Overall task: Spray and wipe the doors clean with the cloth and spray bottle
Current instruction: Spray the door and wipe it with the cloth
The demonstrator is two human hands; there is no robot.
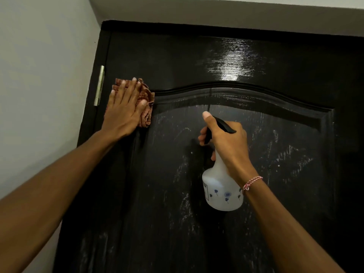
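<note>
A glossy black door (226, 62) with an arched raised panel fills the view; pale dusty streaks mark the panel. My left hand (123, 109) lies flat with straight fingers, pressing a crumpled brown checked cloth (146, 103) against the door's upper left stile, just left of the panel's corner. My right hand (226, 142) grips the neck of a white spray bottle (220, 190) with a black trigger head, held upright in front of the panel's middle. The thumb lies over the top of the head and the fingers curl round the trigger.
A brass hinge (99, 85) sits on the door's left edge just beside the cloth. A pale wall (39, 75) runs along the left, and the lintel and ceiling (216, 10) close in above. A bright reflection (230, 62) shines on the door above the arch.
</note>
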